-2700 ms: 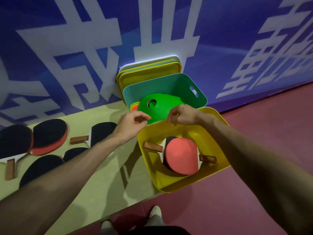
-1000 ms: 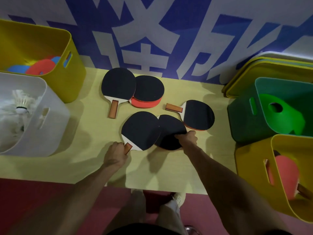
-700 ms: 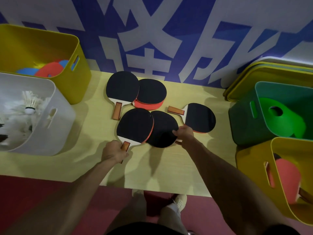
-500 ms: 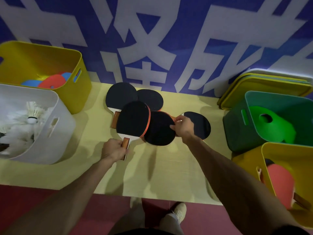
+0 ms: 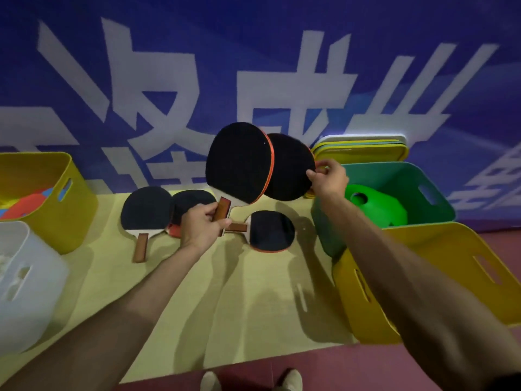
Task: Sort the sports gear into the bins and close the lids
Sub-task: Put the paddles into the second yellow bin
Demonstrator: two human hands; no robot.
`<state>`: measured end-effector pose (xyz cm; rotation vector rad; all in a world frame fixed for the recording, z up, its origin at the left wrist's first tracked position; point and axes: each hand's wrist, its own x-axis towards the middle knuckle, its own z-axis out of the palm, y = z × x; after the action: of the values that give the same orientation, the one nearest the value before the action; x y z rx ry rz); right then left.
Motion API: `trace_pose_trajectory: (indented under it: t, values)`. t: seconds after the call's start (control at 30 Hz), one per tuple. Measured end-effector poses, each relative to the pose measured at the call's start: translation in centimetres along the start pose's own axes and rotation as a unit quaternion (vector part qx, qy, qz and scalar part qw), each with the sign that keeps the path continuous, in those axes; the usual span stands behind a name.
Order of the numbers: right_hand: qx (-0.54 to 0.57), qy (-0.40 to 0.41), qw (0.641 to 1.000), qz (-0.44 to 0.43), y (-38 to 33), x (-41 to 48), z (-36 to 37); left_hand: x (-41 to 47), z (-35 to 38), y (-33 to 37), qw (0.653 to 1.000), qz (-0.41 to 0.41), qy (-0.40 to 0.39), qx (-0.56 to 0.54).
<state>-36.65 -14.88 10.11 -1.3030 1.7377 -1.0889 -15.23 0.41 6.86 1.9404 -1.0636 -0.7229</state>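
Observation:
My left hand [image 5: 203, 224] grips the wooden handle of a black-faced paddle [image 5: 238, 162] raised above the mat. My right hand [image 5: 328, 179] holds a second black paddle [image 5: 290, 167] by its handle, lifted just behind the first. Three more paddles lie on the yellow mat: one at the left [image 5: 146, 210], one partly hidden behind my left hand [image 5: 191, 201], one in the middle [image 5: 270, 231]. A yellow bin [image 5: 439, 244] stands at the right under my right forearm, its inside hidden. Behind it a green bin [image 5: 394, 176] holds a green cone [image 5: 375, 204].
Stacked lids [image 5: 363, 148] lean on the blue wall behind the green bin. At the left stand a yellow bin [image 5: 56, 198] with coloured discs and a white bin [image 5: 31, 283]. My shoes [image 5: 251, 380] show at the mat's near edge on the red floor.
Both hands lifted their paddles off the mat and raised them up and toward the right. The view has swung right, bringing the right-hand bins closer.

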Motion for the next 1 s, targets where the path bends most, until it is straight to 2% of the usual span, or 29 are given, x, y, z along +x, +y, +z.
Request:
trace_pose_trajectory:
  t: [0.17,0.3,0.4,0.5,0.63,0.73,0.93,1.0]
  values:
    - [0.138,0.058,0.988,0.042,0.5,2.7,-8.2,-1.5,4.6,3.7,0.991,0.094,-0.073,0.061]
    - [0.178,0.094,0.978,0.054,2.4,4.2,-14.5,-3.2,9.1,6.6,0.958,0.191,-0.14,0.159]
    - [0.168,0.121,0.976,0.063,4.5,5.3,-19.0,-4.6,12.4,9.1,0.917,0.252,-0.183,0.249]
    - [0.151,0.144,0.975,0.077,6.8,6.1,-23.4,-6.1,15.3,11.6,0.856,0.333,-0.213,0.332]
    - [0.162,0.143,0.971,0.106,9.7,6.8,-28.4,-7.7,19.2,14.4,0.795,0.416,-0.239,0.371]
    - [0.186,0.129,0.967,0.119,11.6,6.8,-31.3,-8.5,22.1,15.9,0.768,0.434,-0.259,0.393]
    - [0.198,0.076,0.967,0.14,15.3,6.1,-35.2,-9.9,27.7,15.5,0.731,0.405,-0.32,0.446]
    - [0.175,0.054,0.972,0.146,16.2,5.9,-36.0,-10.1,29.1,14.5,0.734,0.385,-0.333,0.449]
